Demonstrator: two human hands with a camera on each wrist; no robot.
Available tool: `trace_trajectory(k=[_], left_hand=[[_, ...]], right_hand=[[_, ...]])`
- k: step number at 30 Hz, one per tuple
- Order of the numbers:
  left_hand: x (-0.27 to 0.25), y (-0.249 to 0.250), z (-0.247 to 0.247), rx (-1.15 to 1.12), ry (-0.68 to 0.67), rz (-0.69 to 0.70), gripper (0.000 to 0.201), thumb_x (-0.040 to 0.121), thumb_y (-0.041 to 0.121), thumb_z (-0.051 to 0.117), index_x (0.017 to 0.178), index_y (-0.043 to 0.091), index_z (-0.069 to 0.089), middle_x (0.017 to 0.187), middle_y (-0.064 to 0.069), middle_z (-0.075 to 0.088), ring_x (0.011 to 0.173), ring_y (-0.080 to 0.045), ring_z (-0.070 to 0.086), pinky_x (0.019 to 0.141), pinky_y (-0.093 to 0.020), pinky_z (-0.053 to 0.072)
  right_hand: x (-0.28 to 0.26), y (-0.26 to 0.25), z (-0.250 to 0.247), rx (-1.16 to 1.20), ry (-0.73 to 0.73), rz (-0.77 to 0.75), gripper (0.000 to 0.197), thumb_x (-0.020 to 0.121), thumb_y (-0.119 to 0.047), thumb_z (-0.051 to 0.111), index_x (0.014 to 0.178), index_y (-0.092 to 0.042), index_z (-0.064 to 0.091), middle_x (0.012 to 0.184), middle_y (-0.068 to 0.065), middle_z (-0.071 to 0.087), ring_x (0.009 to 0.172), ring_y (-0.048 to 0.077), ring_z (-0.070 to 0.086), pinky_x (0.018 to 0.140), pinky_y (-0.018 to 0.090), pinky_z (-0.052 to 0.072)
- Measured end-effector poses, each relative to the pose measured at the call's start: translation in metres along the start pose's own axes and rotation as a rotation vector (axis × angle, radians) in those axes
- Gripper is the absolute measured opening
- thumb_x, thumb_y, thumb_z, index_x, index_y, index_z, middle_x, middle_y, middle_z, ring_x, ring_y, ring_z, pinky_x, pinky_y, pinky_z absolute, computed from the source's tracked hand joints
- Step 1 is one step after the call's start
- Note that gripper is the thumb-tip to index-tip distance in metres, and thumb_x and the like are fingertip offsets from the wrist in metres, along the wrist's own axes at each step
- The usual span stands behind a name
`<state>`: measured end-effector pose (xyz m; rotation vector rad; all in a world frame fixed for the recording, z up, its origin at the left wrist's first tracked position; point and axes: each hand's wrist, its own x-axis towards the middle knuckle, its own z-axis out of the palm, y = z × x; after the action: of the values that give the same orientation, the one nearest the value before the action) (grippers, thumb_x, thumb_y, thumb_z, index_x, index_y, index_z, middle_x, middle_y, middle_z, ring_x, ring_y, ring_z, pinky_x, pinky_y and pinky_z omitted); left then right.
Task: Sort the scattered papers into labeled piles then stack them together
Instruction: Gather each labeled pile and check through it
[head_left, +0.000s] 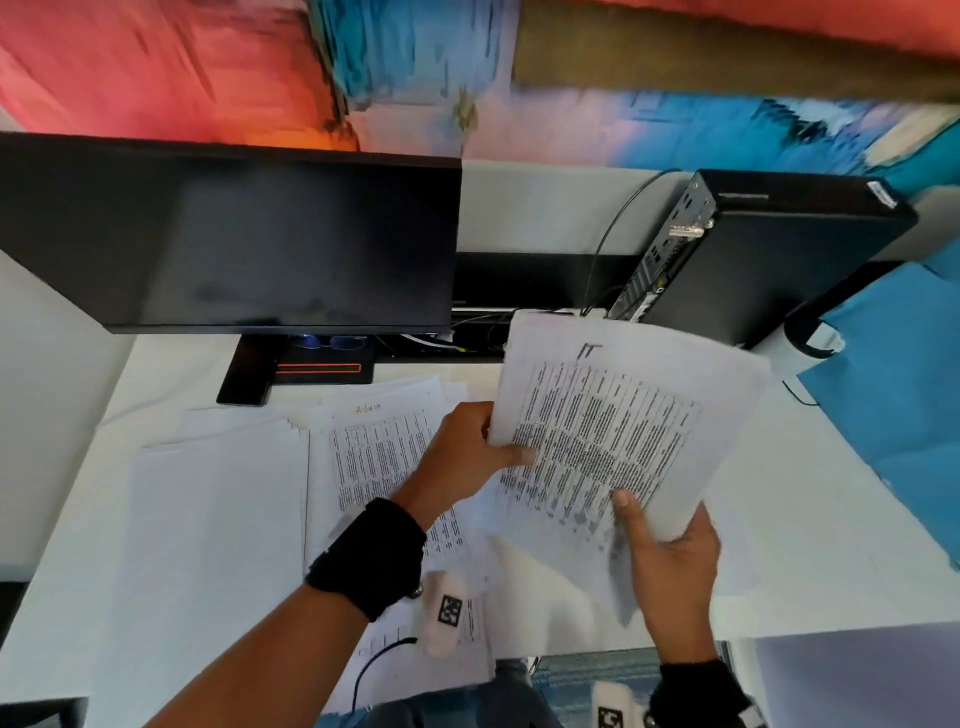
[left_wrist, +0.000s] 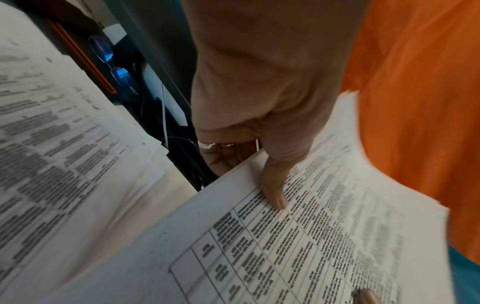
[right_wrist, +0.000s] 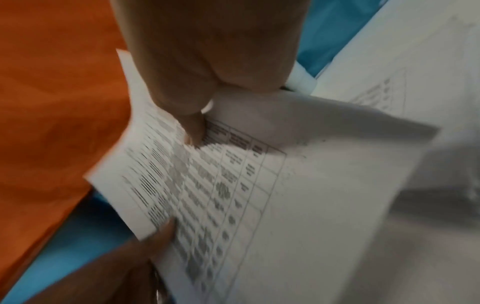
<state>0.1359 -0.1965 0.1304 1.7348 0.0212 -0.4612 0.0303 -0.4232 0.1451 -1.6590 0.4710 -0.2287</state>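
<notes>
Right of frame centre, the left hand (head_left: 467, 457) and right hand (head_left: 670, 566) both pinch the sheaf of printed papers (head_left: 613, 415) above the bench (head_left: 831, 545), its long axis tilting up-left, the "Admin"-labelled pile (head_left: 374, 447) lying left, nearer the left hand.

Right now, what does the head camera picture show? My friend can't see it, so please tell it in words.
Two hands hold a bundle of printed papers above a white desk: the left hand grips its left edge, the right hand its bottom corner. More printed sheets lie spread on the desk below, with a dark monitor and a black computer box behind.
</notes>
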Motion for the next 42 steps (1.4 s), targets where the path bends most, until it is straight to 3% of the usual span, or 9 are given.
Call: trace_trajectory(k=[8, 12, 16, 20, 25, 29, 33, 38, 42], left_hand=[[0.0, -0.001, 0.07, -0.25, -0.077, -0.214, 0.045, 0.087, 0.036, 0.083, 0.127, 0.022, 0.068, 0.119, 0.008, 0.077, 0.115, -0.009, 0.071, 0.106, -0.037, 0.052], [-0.001, 0.011, 0.08, -0.259, -0.005, -0.157, 0.025, 0.094, 0.022, 0.077, 0.118, 0.027, 0.069, 0.108, 0.012, 0.079, 0.1, 0.001, 0.073, 0.087, -0.021, 0.056], [-0.012, 0.022, 0.06, -0.352, 0.041, -0.099, 0.028, 0.095, 0.008, 0.071, 0.122, 0.015, 0.07, 0.112, 0.0, 0.08, 0.106, -0.018, 0.076, 0.081, -0.026, 0.062], [-0.024, 0.033, 0.034, -0.405, 0.053, -0.047, 0.032, 0.09, 0.003, 0.07, 0.118, 0.018, 0.069, 0.113, 0.002, 0.08, 0.107, -0.013, 0.075, 0.082, -0.021, 0.06], [-0.026, 0.052, 0.013, -0.443, 0.105, 0.009, 0.04, 0.083, 0.023, 0.074, 0.122, 0.014, 0.071, 0.115, 0.0, 0.079, 0.108, -0.01, 0.074, 0.088, -0.024, 0.06], [-0.023, 0.053, -0.005, -0.636, 0.15, 0.035, 0.067, 0.078, 0.037, 0.089, 0.133, 0.008, 0.067, 0.134, -0.017, 0.07, 0.13, -0.037, 0.063, 0.112, -0.059, 0.046], [-0.023, 0.059, -0.021, -0.681, 0.162, 0.033, 0.054, 0.09, 0.022, 0.067, 0.141, 0.006, 0.059, 0.135, -0.016, 0.069, 0.127, -0.033, 0.066, 0.099, -0.047, 0.059], [-0.023, 0.062, -0.029, -0.671, 0.154, 0.045, 0.053, 0.092, 0.023, 0.066, 0.142, 0.007, 0.059, 0.137, -0.015, 0.068, 0.131, -0.031, 0.064, 0.106, -0.05, 0.054], [-0.021, 0.065, -0.031, -0.707, 0.167, 0.034, 0.044, 0.098, 0.018, 0.061, 0.14, 0.008, 0.06, 0.134, -0.015, 0.07, 0.126, -0.034, 0.066, 0.1, -0.052, 0.058]], right_hand=[[0.043, 0.001, -0.057, -0.069, -0.086, 0.039, 0.036, 0.092, -0.02, 0.079, 0.125, -0.022, 0.067, 0.115, -0.004, 0.079, 0.109, 0.015, 0.074, 0.095, 0.034, 0.057], [0.042, -0.003, -0.055, -0.102, -0.031, -0.039, 0.032, 0.1, -0.027, 0.065, 0.129, -0.021, 0.052, 0.119, -0.008, 0.069, 0.106, -0.003, 0.066, 0.09, 0.013, 0.051], [0.026, -0.007, -0.039, -0.108, -0.093, -0.109, 0.046, 0.103, -0.027, 0.058, 0.145, -0.021, 0.041, 0.138, -0.013, 0.06, 0.129, 0.0, 0.056, 0.109, 0.025, 0.048], [0.012, -0.026, -0.019, -0.041, -0.202, -0.151, 0.066, 0.103, -0.013, 0.058, 0.157, -0.03, 0.024, 0.144, -0.029, 0.052, 0.136, -0.002, 0.05, 0.109, 0.014, 0.043], [0.011, -0.041, -0.002, 0.047, -0.225, -0.205, 0.067, 0.103, -0.008, 0.056, 0.159, -0.019, 0.019, 0.153, -0.016, 0.046, 0.143, 0.005, 0.045, 0.113, 0.017, 0.041], [0.012, -0.028, 0.009, 0.003, -0.256, -0.186, 0.061, 0.105, -0.013, 0.055, 0.155, -0.027, 0.024, 0.148, -0.02, 0.05, 0.14, 0.005, 0.049, 0.112, 0.022, 0.045], [0.005, -0.019, 0.015, -0.084, -0.268, -0.203, 0.057, 0.108, -0.034, 0.054, 0.157, -0.024, 0.026, 0.155, -0.008, 0.047, 0.145, 0.016, 0.046, 0.12, 0.038, 0.04], [0.005, -0.024, 0.022, -0.145, -0.128, -0.307, 0.02, 0.108, -0.022, 0.047, 0.118, -0.038, 0.053, 0.101, -0.016, 0.067, 0.089, 0.002, 0.065, 0.072, 0.018, 0.052], [0.006, -0.035, 0.023, -0.078, 0.074, -0.316, 0.037, 0.101, -0.024, 0.058, 0.122, -0.054, 0.059, 0.113, -0.024, 0.073, 0.108, 0.003, 0.069, 0.094, 0.019, 0.055]])
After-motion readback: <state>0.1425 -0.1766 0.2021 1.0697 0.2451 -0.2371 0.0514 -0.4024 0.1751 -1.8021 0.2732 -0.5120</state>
